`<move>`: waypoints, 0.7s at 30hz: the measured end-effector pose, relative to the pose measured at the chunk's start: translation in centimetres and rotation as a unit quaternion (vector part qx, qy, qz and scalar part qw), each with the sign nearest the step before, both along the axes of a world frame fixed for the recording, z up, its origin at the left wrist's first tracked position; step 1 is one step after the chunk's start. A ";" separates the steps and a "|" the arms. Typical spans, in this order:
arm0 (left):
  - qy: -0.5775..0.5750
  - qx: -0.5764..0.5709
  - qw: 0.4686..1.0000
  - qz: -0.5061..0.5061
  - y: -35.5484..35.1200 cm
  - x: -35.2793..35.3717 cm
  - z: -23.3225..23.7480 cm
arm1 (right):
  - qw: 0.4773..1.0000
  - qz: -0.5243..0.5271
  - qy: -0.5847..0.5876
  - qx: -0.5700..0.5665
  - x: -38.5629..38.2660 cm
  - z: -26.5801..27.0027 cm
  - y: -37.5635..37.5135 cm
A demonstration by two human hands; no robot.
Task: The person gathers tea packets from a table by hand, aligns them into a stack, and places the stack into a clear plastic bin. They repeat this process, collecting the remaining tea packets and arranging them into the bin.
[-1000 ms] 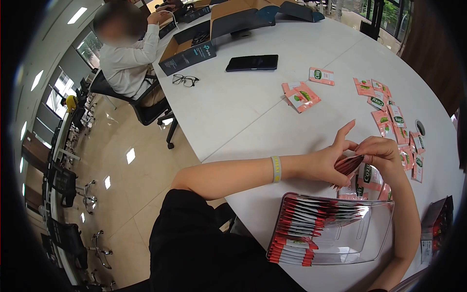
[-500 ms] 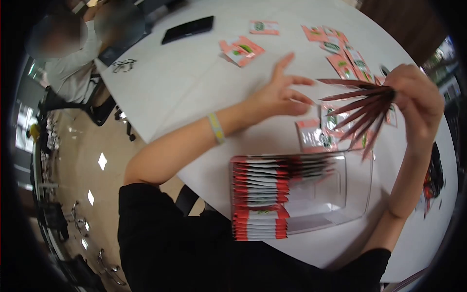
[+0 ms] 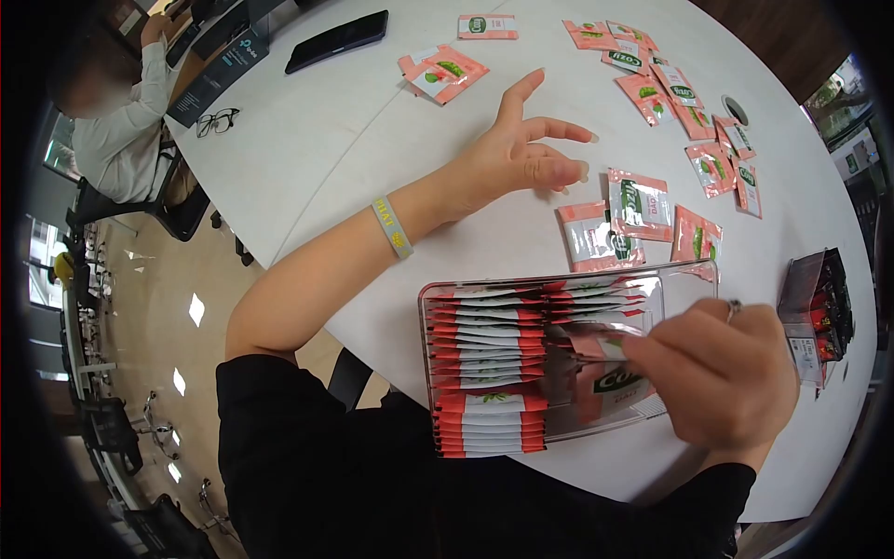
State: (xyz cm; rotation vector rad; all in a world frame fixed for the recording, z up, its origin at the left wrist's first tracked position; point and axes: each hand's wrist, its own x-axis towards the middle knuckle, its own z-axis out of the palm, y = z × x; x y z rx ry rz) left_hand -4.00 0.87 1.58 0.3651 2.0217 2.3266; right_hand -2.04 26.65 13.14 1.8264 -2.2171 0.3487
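Observation:
A clear plastic box point(image 3: 684, 279) lies near the table's front edge. Upright red and white sachets point(image 3: 489, 368) fill its left part, with a shorter row beside them at the back. Over the box's right part, my right hand point(image 3: 722, 373) pinches pink Cozy sachets point(image 3: 605, 377), their lower ends inside the box; how many is unclear. My left hand point(image 3: 535, 154) hovers above the table behind the box, fingers apart, holding nothing. Right of it, loose pink sachets point(image 3: 641, 205) lie flat between that hand and the box.
More loose sachets point(image 3: 652, 98) are scattered at the back right, and another point(image 3: 444, 73) lies near a black phone point(image 3: 337, 42). Glasses point(image 3: 218, 122) and a dark box point(image 3: 221, 79) are at the far left by a seated person point(image 3: 121, 140). A dark package point(image 3: 815, 312) stands at the right.
My right hand has come down from the upper right to the box, and the sachets it held fanned out are now at the box's right part. My left hand stays raised and open.

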 end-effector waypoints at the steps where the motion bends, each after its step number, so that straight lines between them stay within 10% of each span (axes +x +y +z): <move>1: 0.001 -0.007 1.000 0.000 0.0 0.0 0.0 | 1.000 -0.017 0.014 0.006 0.5 0.1 0.0; 15: -0.017 -0.009 1.000 -0.004 0.1 0.3 0.4 | 0.995 0.092 -0.025 -0.015 -1.9 0.8 0.0; 21: 0.009 -0.083 0.982 -0.167 -0.6 0.8 1.4 | 0.972 0.036 -0.221 -0.075 -4.4 -0.2 -0.5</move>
